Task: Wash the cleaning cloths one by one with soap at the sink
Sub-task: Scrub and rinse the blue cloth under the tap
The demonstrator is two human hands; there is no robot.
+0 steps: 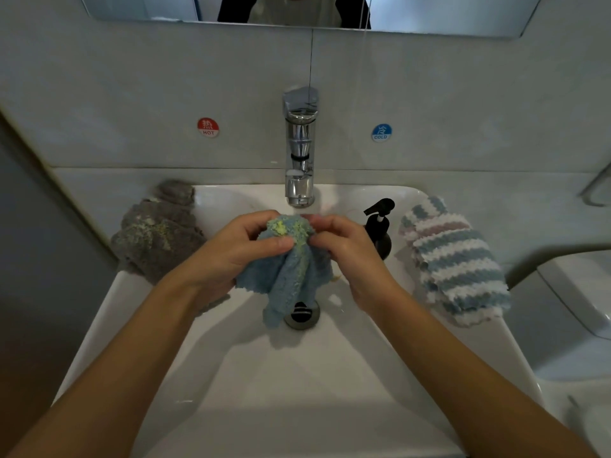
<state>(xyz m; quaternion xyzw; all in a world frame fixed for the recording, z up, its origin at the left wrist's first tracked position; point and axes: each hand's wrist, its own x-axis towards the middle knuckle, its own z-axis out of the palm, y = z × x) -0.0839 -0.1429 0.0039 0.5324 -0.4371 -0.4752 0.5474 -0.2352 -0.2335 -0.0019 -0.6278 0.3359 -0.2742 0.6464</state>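
Landmark for all positions: the faucet (299,150), mounted at the back centre of the sink (297,375).

Sink: white basin, drain (302,314) directly in front of the faucet spout. No water visibly running.

Striped cloth (454,262): blue, white and pink bands, draped over the sink rim right of the faucet, long axis running from near the faucet outward and toward the viewer.

Grey cloth (158,239): bunched on the rim left of the faucet, yellowish stains on it.

Blue cloth (291,262): the one in work. Held over the basin just in front of the faucet spout, above the drain. Bunched top shows a yellow stain; the rest hangs straight down, so long axis is vertical, lower corner close to the drain.

Left hand (238,249): fingers curled round the top of the blue cloth from the left, thumb pressed across the fabric.

Right hand (344,246): pinches the same bunched top from the right. Hands sit opposite each other across the stain, about equally near it.

Soap pump bottle (380,229): black, right of the faucet, just behind the right hand; right hand is the nearer one for it.

Judgement: rubbing the stained patch between the hands; two cloths remain.

Writing: red round sticker (208,127) left of the faucet reads "HOT"; blue round sticker (381,132) right of it reads "COLD". Each carries a Chinese character above.
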